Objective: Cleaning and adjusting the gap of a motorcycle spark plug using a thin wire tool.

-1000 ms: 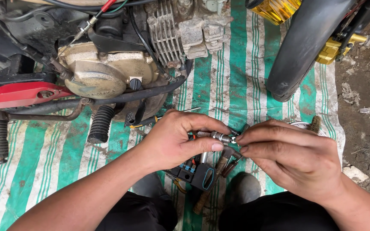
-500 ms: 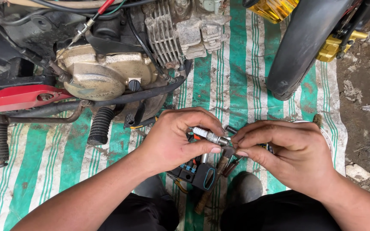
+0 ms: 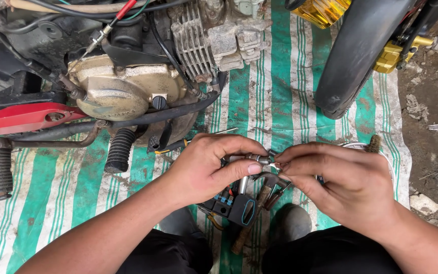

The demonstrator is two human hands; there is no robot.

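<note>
L hand (image 3: 204,170) pinches small metal part (image 3: 257,159) w/ thumb + fingers; long axis 9–3 o'clock. R hand (image 3: 345,182) fingers pressed on its 3 o'clock tip, both equally near, above striped tarp (image 3: 259,91).

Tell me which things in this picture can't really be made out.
- Small metal part, head view: mostly covered by the left hand and right hand, so its kind is unclear.
- Black tool case: half hidden under the hands.
- Black tyre and grey finned engine: cut off by the top edge.
</note>
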